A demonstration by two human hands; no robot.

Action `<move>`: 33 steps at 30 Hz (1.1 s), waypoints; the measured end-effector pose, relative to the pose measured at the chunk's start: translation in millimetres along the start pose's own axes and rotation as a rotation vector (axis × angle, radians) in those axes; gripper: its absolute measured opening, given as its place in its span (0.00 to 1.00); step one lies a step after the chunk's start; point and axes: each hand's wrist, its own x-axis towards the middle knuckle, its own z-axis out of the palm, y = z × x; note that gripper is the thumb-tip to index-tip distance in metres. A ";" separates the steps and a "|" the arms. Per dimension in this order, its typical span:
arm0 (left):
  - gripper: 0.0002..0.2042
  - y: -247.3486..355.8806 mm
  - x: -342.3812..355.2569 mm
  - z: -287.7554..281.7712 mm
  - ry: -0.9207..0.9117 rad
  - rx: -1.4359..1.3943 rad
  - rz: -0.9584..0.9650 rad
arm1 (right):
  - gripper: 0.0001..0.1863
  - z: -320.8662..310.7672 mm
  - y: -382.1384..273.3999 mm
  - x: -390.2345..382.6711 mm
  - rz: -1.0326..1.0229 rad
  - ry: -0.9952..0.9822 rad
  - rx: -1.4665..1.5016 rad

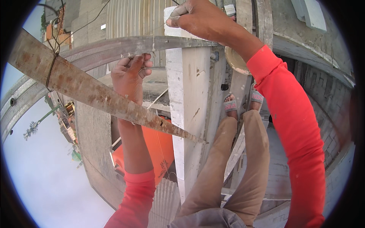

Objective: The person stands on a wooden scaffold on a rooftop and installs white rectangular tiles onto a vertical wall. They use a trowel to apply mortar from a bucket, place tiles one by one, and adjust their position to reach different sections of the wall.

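My left hand (131,74) is closed in a pinch beside the long grey bar (125,48), on a thin strand too fine to tell as string or wire. My right hand (195,17) is higher and to the right, over the far end of the white-faced wall (176,98). Its thumb and fingers are pinched together on a thin string (159,27) that runs left toward the bar. A brown-stained plank (87,87) slants across my left forearm and hides part of it. Dark wire (51,70) is wrapped around this plank.
My sandalled feet stand on wooden planks (239,87), next to a round, dirty basin (236,60). Left of the wall are an orange surface (144,146), corrugated roofing (165,201) and a long drop to neighbouring buildings. A concrete ledge (308,45) runs along the right.
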 end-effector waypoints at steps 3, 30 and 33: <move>0.10 -5.8 -9.6 4.2 0.010 0.010 -0.041 | 0.13 6.4 6.2 3.4 -0.111 0.062 -0.065; 0.09 -24.1 -5.7 8.0 -0.013 -0.166 -0.014 | 0.16 -22.0 8.9 -19.2 -0.052 0.062 -0.076; 0.09 -25.6 -14.7 13.0 0.044 -0.158 -0.039 | 0.14 -19.9 4.4 -30.8 0.077 0.069 -0.083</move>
